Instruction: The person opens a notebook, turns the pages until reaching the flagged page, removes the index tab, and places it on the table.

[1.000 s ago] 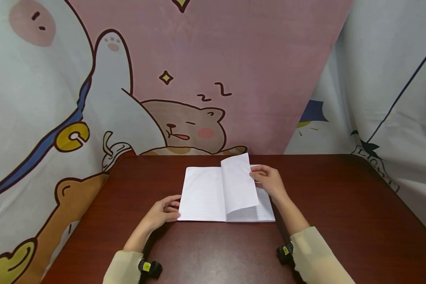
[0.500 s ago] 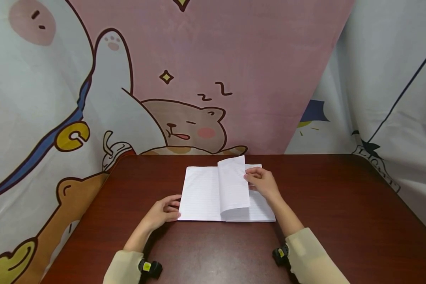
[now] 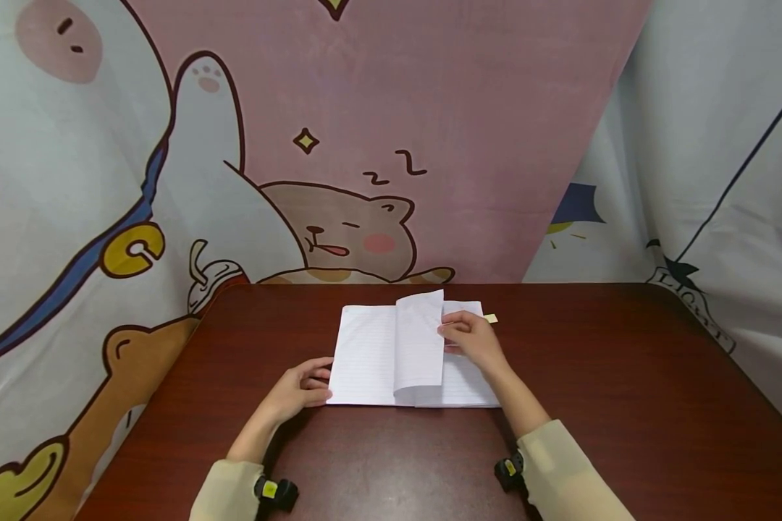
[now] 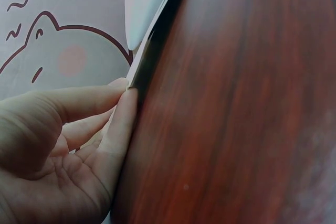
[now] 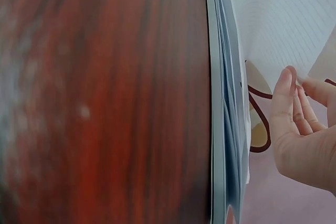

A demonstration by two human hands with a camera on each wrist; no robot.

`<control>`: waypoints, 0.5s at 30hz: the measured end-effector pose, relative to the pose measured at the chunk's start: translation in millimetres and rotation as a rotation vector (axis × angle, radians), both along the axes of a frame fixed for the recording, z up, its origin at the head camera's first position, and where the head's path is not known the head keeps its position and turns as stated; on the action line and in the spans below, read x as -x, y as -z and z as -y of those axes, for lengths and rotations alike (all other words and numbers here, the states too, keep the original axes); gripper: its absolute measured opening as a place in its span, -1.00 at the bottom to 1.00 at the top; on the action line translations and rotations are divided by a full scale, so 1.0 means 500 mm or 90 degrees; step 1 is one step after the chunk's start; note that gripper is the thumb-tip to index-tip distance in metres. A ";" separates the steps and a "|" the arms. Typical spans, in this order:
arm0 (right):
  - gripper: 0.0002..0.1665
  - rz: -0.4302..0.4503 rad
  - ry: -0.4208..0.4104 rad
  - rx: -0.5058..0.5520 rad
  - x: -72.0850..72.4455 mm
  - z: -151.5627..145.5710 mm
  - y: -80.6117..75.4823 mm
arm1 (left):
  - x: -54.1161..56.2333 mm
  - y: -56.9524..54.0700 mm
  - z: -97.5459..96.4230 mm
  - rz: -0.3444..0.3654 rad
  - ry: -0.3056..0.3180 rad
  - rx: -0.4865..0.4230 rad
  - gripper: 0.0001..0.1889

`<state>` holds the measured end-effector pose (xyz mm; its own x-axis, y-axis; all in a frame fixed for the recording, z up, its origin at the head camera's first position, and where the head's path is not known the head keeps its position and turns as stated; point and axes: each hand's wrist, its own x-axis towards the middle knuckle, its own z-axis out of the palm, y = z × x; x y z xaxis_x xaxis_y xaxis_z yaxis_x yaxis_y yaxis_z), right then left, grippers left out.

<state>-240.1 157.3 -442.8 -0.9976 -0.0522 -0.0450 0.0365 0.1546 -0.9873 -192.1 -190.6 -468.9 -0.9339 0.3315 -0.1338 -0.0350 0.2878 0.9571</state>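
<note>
An open lined notebook lies flat on the table. One white page stands lifted and curved over the middle, leaning leftward. My right hand pinches that page by its outer edge; in the right wrist view the thumb and forefinger meet on the sheet. Beside the notebook's lower left corner is my left hand. Seen from the left wrist, the thumb and index fingertip of this hand pinch the notebook's edge. Part of the right page is hidden behind the lifted sheet and right hand.
A small pale yellow tab sticks out from the notebook's right edge. The brown wooden table extends on both sides. Behind it hangs a cartoon-printed cloth. A black wrist camera sits at each sleeve.
My right hand has moved left with the page, which now leans further over the left side. The yellow tab has come into sight. My left hand stays in place.
</note>
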 end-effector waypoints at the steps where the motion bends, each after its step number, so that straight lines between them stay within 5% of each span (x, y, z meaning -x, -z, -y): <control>1: -0.61 0.002 -0.003 0.004 0.000 0.002 0.000 | 0.000 0.000 0.000 0.000 0.000 0.001 -0.36; 15: -0.62 0.028 -0.039 0.027 -0.005 0.022 0.003 | -0.001 -0.001 0.000 -0.005 -0.002 0.003 -0.36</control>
<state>-237.4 146.1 -444.4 -0.9895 -0.1165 -0.0854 0.0719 0.1156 -0.9907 -191.7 -190.4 -468.4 -0.9359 0.3282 -0.1283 -0.0283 0.2929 0.9557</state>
